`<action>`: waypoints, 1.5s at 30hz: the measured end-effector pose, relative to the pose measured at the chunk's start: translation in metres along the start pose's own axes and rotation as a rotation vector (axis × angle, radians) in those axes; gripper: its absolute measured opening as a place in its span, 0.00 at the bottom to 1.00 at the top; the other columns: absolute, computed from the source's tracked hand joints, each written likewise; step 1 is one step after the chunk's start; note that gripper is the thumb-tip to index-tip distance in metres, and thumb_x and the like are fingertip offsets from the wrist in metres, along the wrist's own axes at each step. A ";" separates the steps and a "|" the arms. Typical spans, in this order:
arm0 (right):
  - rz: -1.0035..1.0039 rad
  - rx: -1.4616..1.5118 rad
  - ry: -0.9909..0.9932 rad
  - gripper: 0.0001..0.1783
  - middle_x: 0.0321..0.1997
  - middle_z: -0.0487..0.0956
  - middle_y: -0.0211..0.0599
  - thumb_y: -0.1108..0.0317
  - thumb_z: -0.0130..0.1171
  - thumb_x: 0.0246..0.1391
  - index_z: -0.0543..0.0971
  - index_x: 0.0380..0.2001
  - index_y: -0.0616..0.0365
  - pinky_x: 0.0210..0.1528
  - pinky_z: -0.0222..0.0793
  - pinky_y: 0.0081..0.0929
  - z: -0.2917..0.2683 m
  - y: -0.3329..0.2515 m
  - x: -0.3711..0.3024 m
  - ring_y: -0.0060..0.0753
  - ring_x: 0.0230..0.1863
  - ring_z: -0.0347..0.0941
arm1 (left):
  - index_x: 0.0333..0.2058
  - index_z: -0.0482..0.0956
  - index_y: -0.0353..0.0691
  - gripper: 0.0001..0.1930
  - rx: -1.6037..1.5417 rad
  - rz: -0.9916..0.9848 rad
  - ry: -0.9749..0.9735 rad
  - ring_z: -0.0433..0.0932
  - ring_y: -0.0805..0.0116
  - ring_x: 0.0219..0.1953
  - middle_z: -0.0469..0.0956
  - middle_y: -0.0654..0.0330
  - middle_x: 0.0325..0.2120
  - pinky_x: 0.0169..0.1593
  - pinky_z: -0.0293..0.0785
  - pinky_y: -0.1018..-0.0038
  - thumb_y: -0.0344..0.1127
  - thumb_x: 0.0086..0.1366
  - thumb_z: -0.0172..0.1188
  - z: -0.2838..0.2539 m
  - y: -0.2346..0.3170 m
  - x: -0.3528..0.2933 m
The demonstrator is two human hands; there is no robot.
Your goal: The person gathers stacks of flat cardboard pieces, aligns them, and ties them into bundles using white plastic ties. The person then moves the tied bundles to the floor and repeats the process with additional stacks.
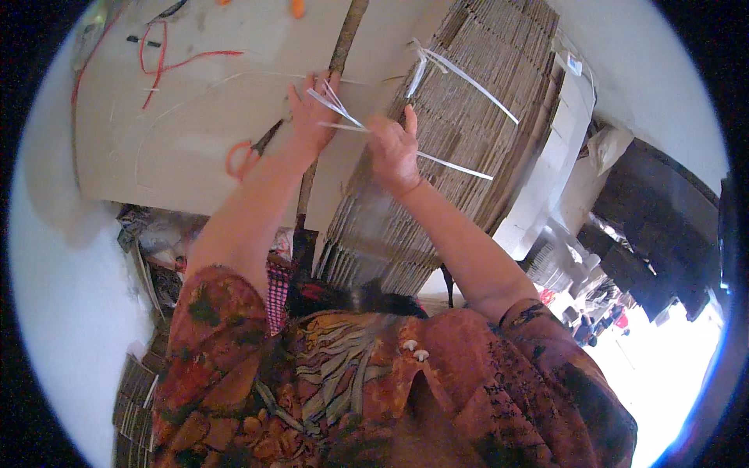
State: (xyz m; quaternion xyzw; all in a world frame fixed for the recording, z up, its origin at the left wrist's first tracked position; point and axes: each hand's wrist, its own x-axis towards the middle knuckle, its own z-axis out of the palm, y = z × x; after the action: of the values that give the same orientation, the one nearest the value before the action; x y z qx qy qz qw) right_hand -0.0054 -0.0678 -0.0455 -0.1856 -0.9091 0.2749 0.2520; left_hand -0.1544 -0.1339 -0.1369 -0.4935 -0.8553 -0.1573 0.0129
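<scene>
My right hand [394,150] is closed on thin white strips [343,115], with its thumb raised. Their loose ends reach left across my left hand [314,117], whose fingers are spread beside a long wooden stick [347,39]; whether they touch the stick cannot be told. Under and beyond my right hand lies a big stack of flattened cardboard [476,101]. White bands [476,87] run over the stack. Just left of my left wrist, scissors [243,158] with orange handles rest on the pale table [195,148].
Red cord [161,66] lies at the table's far left, near a small dark piece [143,41]. An orange object [297,8] sits at the far edge. Right of the stack stand a white surface [538,168] and dark sheets or boxes [655,210]. More flattened cardboard [134,402] is at the lower left.
</scene>
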 end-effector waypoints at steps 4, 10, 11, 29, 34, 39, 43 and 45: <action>0.026 0.039 0.045 0.11 0.30 0.74 0.36 0.80 0.53 0.44 0.71 0.32 0.55 0.59 0.48 0.49 0.003 -0.001 0.003 0.39 0.35 0.72 | 0.37 0.72 0.42 0.11 -0.028 -0.024 -0.406 0.72 0.50 0.41 0.73 0.54 0.38 0.42 0.69 0.55 0.34 0.53 0.53 0.005 -0.017 0.004; 0.108 0.047 0.067 0.10 0.27 0.72 0.33 0.79 0.54 0.44 0.72 0.31 0.54 0.57 0.51 0.45 0.000 -0.004 0.006 0.38 0.32 0.71 | 0.31 0.76 0.41 0.07 -0.271 -0.117 -0.514 0.76 0.50 0.32 0.76 0.50 0.27 0.34 0.72 0.59 0.32 0.54 0.51 -0.042 -0.020 -0.029; 0.131 0.047 0.057 0.09 0.27 0.72 0.33 0.79 0.55 0.44 0.72 0.31 0.54 0.57 0.51 0.45 -0.001 -0.008 0.008 0.38 0.32 0.71 | 0.31 0.76 0.41 0.07 -0.338 -0.130 -0.469 0.76 0.50 0.32 0.76 0.51 0.27 0.34 0.72 0.59 0.33 0.53 0.52 -0.043 -0.023 -0.044; 0.116 -0.216 -0.210 0.06 0.23 0.72 0.32 0.67 0.57 0.46 0.73 0.29 0.53 0.52 0.51 0.48 0.001 -0.006 0.022 0.36 0.35 0.71 | 0.23 0.75 0.41 0.11 -1.079 -0.283 -0.881 0.63 0.80 0.20 0.67 0.71 0.16 0.22 0.58 0.79 0.41 0.58 0.55 -0.183 0.003 0.053; 0.142 -0.091 -0.277 0.05 0.24 0.73 0.31 0.65 0.57 0.46 0.75 0.24 0.52 0.53 0.49 0.50 -0.010 -0.002 0.020 0.35 0.36 0.71 | 0.30 0.75 0.39 0.10 -1.368 0.005 -0.755 0.65 0.79 0.22 0.69 0.70 0.20 0.28 0.63 0.80 0.39 0.60 0.53 -0.249 -0.003 0.107; 0.153 0.011 -0.317 0.07 0.22 0.71 0.31 0.63 0.55 0.48 0.76 0.24 0.53 0.56 0.46 0.45 -0.007 -0.008 0.026 0.35 0.32 0.69 | 0.40 0.72 0.38 0.15 -2.082 -0.262 0.002 0.70 0.68 0.31 0.71 0.64 0.32 0.39 0.67 0.70 0.42 0.60 0.50 -0.158 -0.114 0.092; 0.267 0.005 -0.461 0.09 0.21 0.72 0.30 0.60 0.55 0.48 0.77 0.23 0.52 0.57 0.45 0.45 -0.016 -0.001 0.028 0.32 0.32 0.70 | 0.41 0.75 0.38 0.12 -1.201 -0.387 -0.734 0.74 0.73 0.34 0.74 0.63 0.30 0.43 0.71 0.79 0.36 0.62 0.51 -0.124 -0.031 0.025; 0.336 0.060 -0.512 0.08 0.22 0.74 0.29 0.59 0.56 0.48 0.78 0.22 0.50 0.57 0.45 0.46 -0.023 -0.007 0.039 0.32 0.33 0.71 | 0.42 0.74 0.36 0.13 -1.634 -0.589 -0.876 0.74 0.73 0.38 0.75 0.63 0.32 0.47 0.70 0.79 0.36 0.62 0.51 -0.103 -0.007 0.005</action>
State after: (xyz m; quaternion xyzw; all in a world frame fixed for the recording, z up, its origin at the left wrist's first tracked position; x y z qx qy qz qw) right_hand -0.0253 -0.0453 -0.0102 -0.2505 -0.8912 0.3771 -0.0288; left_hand -0.1762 -0.1617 -0.0399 -0.1315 -0.5005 -0.5020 -0.6930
